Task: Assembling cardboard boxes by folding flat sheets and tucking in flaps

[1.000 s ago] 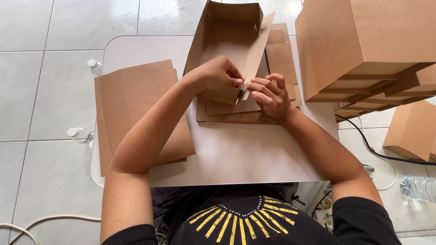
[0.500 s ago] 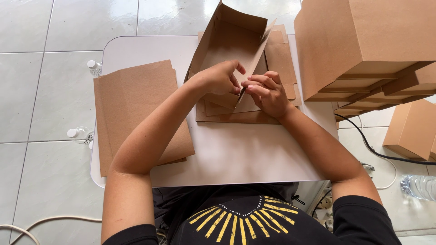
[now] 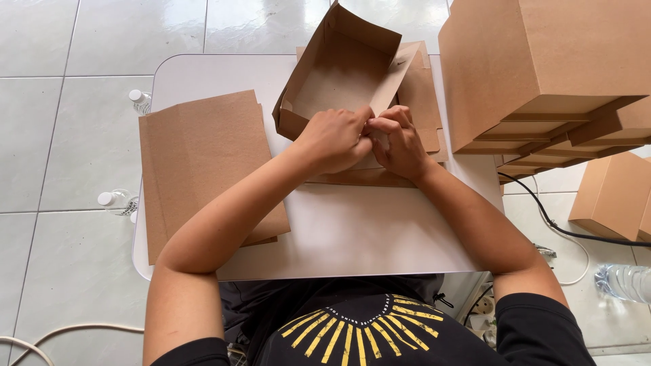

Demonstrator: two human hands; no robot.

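Observation:
A brown cardboard box (image 3: 339,74), half folded with its walls up and top open, lies on a small white table (image 3: 352,234). My left hand (image 3: 333,139) and my right hand (image 3: 399,141) meet at its near wall, both with fingers pinched on the cardboard flap there. Under the box lies a short pile of flat brown blanks (image 3: 417,102).
A stack of flat cardboard sheets (image 3: 200,159) covers the table's left part. Several finished brown boxes (image 3: 542,64) are piled at the right, one more box (image 3: 610,193) on the floor. Plastic bottles (image 3: 140,102) and a black cable (image 3: 576,230) lie on the tiled floor.
The box has been raised and swung leftward, its inside now facing up. Both hands have closed together at its near wall.

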